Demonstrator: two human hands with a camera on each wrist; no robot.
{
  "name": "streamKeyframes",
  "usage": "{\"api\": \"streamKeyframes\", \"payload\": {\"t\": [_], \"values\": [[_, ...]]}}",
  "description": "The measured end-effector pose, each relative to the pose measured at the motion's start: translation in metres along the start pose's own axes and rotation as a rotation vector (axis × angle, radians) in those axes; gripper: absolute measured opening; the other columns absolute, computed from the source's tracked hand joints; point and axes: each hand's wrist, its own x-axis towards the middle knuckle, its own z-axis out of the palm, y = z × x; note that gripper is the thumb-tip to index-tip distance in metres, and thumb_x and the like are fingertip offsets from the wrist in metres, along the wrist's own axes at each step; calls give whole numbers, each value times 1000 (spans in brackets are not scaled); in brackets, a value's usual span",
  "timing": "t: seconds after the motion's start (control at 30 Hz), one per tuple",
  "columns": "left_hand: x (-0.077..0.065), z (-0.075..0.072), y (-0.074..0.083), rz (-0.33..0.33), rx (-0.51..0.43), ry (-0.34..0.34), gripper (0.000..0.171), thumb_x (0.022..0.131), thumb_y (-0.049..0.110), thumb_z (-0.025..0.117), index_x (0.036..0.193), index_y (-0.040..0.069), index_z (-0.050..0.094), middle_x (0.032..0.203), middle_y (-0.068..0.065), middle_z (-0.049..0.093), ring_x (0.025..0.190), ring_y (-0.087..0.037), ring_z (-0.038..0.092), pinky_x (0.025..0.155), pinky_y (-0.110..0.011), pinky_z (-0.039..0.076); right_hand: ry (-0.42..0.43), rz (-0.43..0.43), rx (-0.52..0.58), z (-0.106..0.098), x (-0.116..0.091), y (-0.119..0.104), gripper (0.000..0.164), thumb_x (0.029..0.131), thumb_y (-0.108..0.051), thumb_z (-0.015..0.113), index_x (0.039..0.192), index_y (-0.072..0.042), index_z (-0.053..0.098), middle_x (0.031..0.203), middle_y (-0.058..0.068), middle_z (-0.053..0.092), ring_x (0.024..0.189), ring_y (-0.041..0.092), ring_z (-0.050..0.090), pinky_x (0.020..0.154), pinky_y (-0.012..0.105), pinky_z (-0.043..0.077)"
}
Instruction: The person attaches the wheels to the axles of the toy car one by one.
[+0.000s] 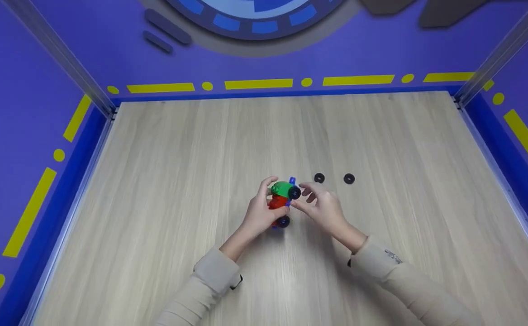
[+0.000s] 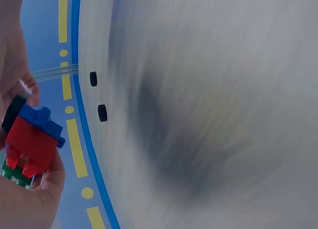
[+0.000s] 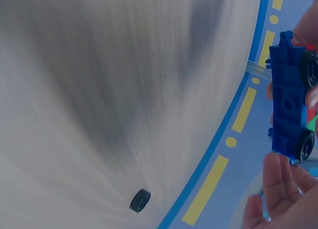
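Observation:
My left hand (image 1: 259, 213) grips a toy vehicle with a red body (image 1: 278, 202) and a green part (image 1: 282, 189), lifted above the table. Its blue chassis (image 3: 288, 105) is turned toward the right wrist camera. Two black wheels, a front one (image 1: 294, 193) and a rear one (image 1: 283, 221), sit along one side; small blue stubs (image 3: 269, 132) stick out on the opposite side. Beside the front wheel is my right hand (image 1: 327, 210), fingers loosely extended and nothing held in them. Whether its thumb tip touches the vehicle is unclear.
Two loose black wheels, one nearer (image 1: 319, 177) and one farther right (image 1: 349, 179), lie on the wooden tabletop (image 1: 178, 181) beyond my right hand. Blue-purple panels (image 1: 264, 68) with yellow markings wall the back and sides.

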Motion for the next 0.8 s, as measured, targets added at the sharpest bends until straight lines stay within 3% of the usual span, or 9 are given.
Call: {"api": "streamKeyframes", "payload": {"t": [0.2, 0.33, 0.57, 0.8], "values": [[-4, -3, 0, 35, 172, 26, 72, 74, 12, 69, 132, 20, 27, 121, -13, 53, 104, -26, 54, 86, -40, 46, -94, -55, 26, -11, -1, 5, 63, 71, -23, 72, 126, -11, 45, 109, 11, 53, 87, 21, 54, 69, 37, 48], [-7, -2, 1, 60, 285, 28, 71, 73, 13, 70, 130, 20, 29, 116, -9, 54, 105, -23, 54, 88, -37, 46, -177, -82, 24, -17, 0, 6, 64, 73, -23, 71, 129, -16, 42, 119, 9, 47, 96, 25, 54, 72, 36, 48], [-12, 0, 3, 160, 481, 28, 64, 72, 11, 71, 125, 15, 35, 109, -5, 56, 100, -19, 55, 87, -34, 46, -265, -125, 48, -21, 1, 7, 57, 74, -20, 70, 126, -18, 47, 120, 7, 46, 98, 24, 54, 72, 40, 48], [-15, 1, 3, 246, 603, 22, 50, 72, 12, 71, 116, 14, 47, 107, -3, 59, 97, -16, 57, 85, -32, 47, -301, -187, 43, -21, 0, 10, 54, 73, -19, 70, 123, -15, 50, 118, 7, 49, 101, 27, 53, 74, 40, 48]]}}
